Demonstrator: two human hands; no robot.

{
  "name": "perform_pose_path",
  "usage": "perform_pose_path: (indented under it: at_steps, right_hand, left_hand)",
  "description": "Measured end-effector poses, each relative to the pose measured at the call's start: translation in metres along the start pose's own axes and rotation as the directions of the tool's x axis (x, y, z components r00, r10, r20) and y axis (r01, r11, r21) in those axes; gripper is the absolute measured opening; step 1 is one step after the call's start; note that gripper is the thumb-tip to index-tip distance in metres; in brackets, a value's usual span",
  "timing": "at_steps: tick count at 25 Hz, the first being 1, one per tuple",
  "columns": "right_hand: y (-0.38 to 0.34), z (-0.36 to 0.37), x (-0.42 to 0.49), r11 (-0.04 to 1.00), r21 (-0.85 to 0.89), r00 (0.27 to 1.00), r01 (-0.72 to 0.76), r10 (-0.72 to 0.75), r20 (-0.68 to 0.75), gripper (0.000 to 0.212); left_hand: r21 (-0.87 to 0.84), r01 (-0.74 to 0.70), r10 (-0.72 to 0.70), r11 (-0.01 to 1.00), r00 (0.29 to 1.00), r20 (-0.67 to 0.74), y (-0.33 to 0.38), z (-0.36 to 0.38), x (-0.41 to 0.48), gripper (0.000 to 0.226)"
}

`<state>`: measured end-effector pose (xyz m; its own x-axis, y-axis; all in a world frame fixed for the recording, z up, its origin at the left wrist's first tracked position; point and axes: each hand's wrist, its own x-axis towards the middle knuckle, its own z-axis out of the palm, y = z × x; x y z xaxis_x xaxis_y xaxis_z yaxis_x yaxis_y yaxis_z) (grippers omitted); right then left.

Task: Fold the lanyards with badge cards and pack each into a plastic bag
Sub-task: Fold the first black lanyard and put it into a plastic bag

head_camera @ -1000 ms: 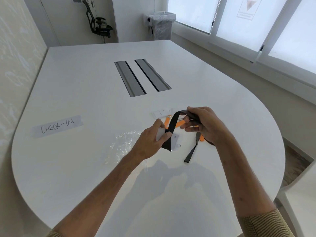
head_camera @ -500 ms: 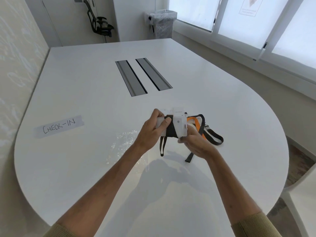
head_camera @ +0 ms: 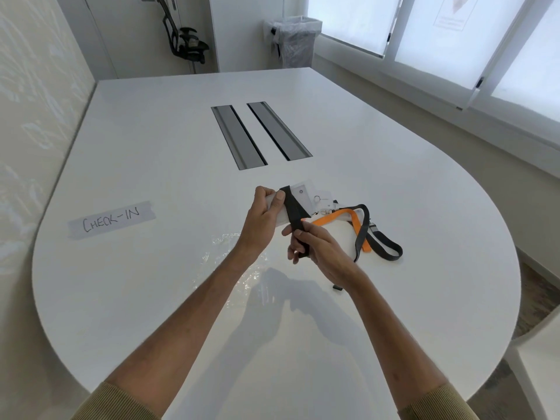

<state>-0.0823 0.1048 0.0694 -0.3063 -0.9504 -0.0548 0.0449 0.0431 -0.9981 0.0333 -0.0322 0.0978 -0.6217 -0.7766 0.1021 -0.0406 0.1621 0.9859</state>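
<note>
My left grip clamps the white plastic badge card; my right grip pinches its black fabric lanyard strap just beside.

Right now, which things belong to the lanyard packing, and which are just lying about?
Job in hand: black lanyard, pinched by the right hand; badge card, gripped by the left hand; orange lanyard; grey lanyard; plastic bags.
Lying about: CHECK-IN tape; bin; office chair.

glossy white table, woven cloth lanyard
</note>
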Motion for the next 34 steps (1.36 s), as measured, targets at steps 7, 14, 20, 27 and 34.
perform_pose_path:
  at_steps: [7, 14, 20, 27, 34]
  right_hand:
    - [-0.025, 0.016, -0.003, 0.970, -0.176, 0.986, -0.166, 0.165, -0.020, 0.034]
    - [-0.040, 0.014, -0.007, 0.984, -0.041, 0.977, -0.174, 0.168, -0.128, 0.030]
    - [-0.037, 0.012, -0.015, 0.981, 0.041, 0.969, -0.188, 0.192, -0.152, 0.031]
    - [-0.034, 0.006, -0.028, 0.974, 0.101, 0.971, -0.202, 0.212, -0.106, 0.026]
    - [-0.017, -0.004, -0.033, 0.964, 0.026, 0.934, -0.265, 0.263, -0.242, 0.032]
  left_hand:
    - [0.256, -0.170, 0.204, 0.952, 0.973, -0.110, -0.015, -0.005, -0.007, 0.021]
    - [0.427, -0.337, 0.373, 0.839, 0.928, -0.002, -0.022, -0.012, -0.024, 0.014]
    - [0.453, -0.428, 0.404, 0.782, 0.902, 0.156, -0.038, -0.014, -0.042, 0.008]
    - [0.487, -0.442, 0.362, 0.753, 0.897, 0.255, -0.048, -0.013, -0.065, 0.036]
    - [0.600, -0.513, 0.407, 0.614, 0.857, 0.317, -0.053, -0.003, -0.085, 0.032]
